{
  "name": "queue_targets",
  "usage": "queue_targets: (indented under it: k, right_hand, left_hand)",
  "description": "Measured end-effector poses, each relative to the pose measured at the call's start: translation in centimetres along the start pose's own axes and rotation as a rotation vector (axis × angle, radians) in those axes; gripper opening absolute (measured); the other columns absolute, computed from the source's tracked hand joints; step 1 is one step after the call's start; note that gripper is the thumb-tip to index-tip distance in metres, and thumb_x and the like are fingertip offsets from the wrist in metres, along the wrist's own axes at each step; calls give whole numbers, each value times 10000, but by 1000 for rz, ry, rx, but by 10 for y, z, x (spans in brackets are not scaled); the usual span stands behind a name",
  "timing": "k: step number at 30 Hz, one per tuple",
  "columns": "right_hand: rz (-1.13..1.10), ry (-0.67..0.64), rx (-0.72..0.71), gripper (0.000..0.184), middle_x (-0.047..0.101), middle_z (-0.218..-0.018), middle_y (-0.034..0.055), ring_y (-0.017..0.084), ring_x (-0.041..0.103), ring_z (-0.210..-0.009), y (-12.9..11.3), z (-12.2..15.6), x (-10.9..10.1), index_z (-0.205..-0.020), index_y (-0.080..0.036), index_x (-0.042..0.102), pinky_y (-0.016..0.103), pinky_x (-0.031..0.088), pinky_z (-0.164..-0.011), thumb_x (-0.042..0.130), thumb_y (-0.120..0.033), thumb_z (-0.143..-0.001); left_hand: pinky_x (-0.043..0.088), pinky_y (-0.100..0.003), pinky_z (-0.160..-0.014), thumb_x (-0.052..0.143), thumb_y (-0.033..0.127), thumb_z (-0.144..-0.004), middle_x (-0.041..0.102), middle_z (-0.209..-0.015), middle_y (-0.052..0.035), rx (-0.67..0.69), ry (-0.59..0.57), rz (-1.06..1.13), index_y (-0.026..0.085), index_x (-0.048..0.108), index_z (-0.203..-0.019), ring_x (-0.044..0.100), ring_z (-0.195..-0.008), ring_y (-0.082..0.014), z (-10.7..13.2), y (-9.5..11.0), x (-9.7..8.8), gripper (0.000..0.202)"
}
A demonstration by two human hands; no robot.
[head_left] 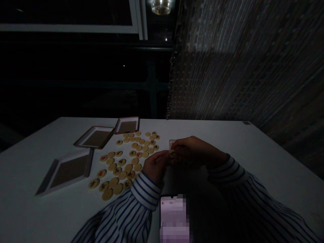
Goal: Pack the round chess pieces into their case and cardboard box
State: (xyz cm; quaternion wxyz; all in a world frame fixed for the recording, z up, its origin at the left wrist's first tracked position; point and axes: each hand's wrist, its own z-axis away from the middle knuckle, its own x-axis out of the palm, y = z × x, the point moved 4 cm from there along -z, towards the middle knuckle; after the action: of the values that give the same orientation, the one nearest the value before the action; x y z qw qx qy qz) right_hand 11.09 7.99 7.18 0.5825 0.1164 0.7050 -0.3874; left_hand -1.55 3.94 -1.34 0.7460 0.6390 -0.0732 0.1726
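My left hand (155,165) and my right hand (194,152) meet over the middle of a white table (253,158). Their fingertips pinch a small round game piece (172,153) between them. Both wrists wear blue-striped white sleeves. To the left of my hands lie several pale round game pieces (126,158) with red or black characters, spread loosely on the table. A small pale object (172,142) sits just behind my fingers, partly hidden. The room is dim.
Three shallow trays lie at the left: a white-rimmed one (67,172) nearest, and two brown-rimmed ones (95,137) (127,125) farther back. A lit phone (174,216) rests at the near edge. A woven curtain (240,60) hangs behind the table.
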Motion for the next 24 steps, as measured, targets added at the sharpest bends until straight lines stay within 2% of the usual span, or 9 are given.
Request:
queue_targets:
  k: [7, 14, 20, 24]
  right_hand:
    - [28, -6, -17, 249, 649, -870, 18, 144, 579, -761, -1, 0, 0, -952, -212, 606, 225, 382, -638, 425, -301, -805]
    - [32, 25, -12, 272, 634, -952, 31, 153, 573, -831, -2, -1, 1, -1025, -216, 572, 249, 394, -700, 409, -260, -812]
    - [82, 21, -70, 359, 619, -971, 51, 186, 550, -868, -5, -2, 3, -1060, -211, 550, 284, 390, -722, 534, -363, -736]
    - [115, 46, -92, 376, 611, -945, 62, 192, 529, -871, -8, -2, 2, -1016, -197, 574, 298, 383, -725, 569, -408, -704]
  left_hand:
    - [442, -220, -583, 685, 322, -552, 668, -640, -23, 43, 13, -94, 124, 680, -735, 575, -593, -115, 2, 7, -1, 269]
    - [432, -209, -538, 685, 336, -539, 655, -611, -17, 23, 37, -126, 125, 669, -725, 566, -562, -110, -1, 7, -5, 283]
    - [389, -181, -464, 676, 343, -551, 617, -537, 16, -6, 85, -56, 134, 642, -715, 522, -466, -76, 0, 3, -5, 268]
    - [397, -184, -475, 688, 331, -533, 624, -554, 7, -5, 92, -34, 130, 636, -708, 534, -480, -81, 0, 3, -4, 272]
